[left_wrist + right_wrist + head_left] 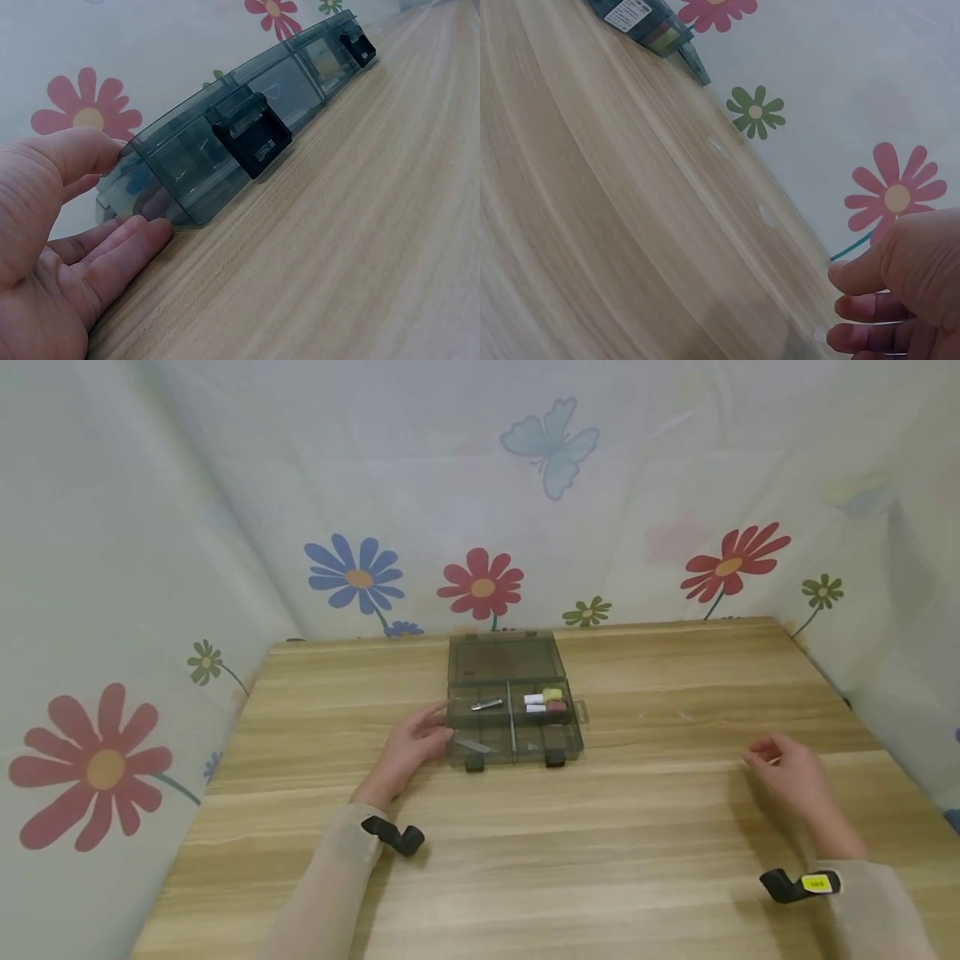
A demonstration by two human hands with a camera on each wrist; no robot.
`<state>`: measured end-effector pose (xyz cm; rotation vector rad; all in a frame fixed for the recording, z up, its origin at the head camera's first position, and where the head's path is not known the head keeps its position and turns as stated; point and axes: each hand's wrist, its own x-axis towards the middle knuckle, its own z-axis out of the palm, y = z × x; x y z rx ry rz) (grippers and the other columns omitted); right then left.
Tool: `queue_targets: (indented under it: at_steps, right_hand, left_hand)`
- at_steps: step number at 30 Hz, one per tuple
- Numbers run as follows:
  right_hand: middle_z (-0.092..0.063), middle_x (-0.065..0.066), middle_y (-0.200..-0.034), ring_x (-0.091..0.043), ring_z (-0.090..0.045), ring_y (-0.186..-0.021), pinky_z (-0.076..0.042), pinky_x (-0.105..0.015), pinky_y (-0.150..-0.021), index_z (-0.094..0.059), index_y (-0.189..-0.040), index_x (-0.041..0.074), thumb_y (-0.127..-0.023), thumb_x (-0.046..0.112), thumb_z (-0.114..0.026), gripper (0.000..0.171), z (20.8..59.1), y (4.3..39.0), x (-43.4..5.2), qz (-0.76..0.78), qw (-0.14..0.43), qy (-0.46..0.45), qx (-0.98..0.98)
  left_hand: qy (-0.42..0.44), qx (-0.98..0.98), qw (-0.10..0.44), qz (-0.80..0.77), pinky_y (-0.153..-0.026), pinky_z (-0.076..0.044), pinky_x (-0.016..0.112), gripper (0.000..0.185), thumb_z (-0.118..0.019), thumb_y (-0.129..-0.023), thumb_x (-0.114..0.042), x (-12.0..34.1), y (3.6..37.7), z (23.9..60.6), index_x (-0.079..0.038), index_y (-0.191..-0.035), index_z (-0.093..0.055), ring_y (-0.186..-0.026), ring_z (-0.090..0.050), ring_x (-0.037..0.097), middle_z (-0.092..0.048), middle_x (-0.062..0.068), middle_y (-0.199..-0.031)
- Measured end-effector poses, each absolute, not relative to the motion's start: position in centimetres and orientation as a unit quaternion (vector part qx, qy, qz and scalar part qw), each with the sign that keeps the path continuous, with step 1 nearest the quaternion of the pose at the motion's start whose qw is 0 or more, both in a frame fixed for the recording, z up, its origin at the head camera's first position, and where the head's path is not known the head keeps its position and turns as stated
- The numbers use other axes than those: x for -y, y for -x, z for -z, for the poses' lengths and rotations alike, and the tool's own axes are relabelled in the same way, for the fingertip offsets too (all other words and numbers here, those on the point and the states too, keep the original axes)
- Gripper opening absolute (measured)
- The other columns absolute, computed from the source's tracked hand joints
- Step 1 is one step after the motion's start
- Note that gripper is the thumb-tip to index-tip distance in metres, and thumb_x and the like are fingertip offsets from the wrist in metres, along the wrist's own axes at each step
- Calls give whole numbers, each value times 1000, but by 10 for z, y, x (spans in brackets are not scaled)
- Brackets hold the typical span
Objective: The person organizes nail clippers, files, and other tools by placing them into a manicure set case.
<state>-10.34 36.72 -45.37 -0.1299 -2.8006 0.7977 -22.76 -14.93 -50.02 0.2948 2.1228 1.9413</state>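
Note:
A smoky see-through compartment box (512,722) stands with its lid (506,658) folded back. My left hand (411,747) holds its left end, the thumb (82,150) at the upper rim and the other fingers (120,262) low by the bottom corner. Inside lie a nail clipper (487,703), a flat clear strip (472,746) and two small white-capped bottles, one yellow-green (552,695) and one dark red (557,707). Away to the right, my right hand (791,775) hovers low with fingers loosely bent. A small clear piece (820,334) shows right at its fingertips.
Two more small clear pieces (717,145) (768,216) lie on the wood-grain table (600,860) between box and right hand. Black latches (555,758) hang from the box's front. A flower-printed curtain (637,485) borders the table at the back and sides.

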Motion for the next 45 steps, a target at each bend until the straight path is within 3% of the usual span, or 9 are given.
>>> queue_targets:
  at_steps: [15,23,45]
  right_hand:
    - [-59,-22,-78,-30,-54,-70,-40,-35,-58,-57,-92,-12,-89,13,-60,26,455,120,-387,-256,86,85,959]
    - [-59,-25,-83,-37,-55,-76,-41,-39,-61,-57,-94,-12,-91,21,-58,34,455,119,-388,-253,67,91,961]
    - [-60,-23,-77,-36,-55,-71,-41,-42,-60,-59,-86,-12,-88,11,-60,22,465,117,-383,-242,65,94,963]
  left_hand:
    - [-102,-714,128,-680,-86,-49,35,58,-64,-89,-17,150,230,479,-13,-141,-40,-117,-49,31,-43,19,-137]
    - [-102,-724,112,-673,-86,-49,36,58,-68,-86,-23,151,231,494,-17,-139,-45,-113,-53,26,-51,14,-131]
    - [-116,-735,117,-658,-86,-49,37,58,-67,-87,-25,150,226,498,-16,-140,-44,-114,-52,27,-49,15,-131]
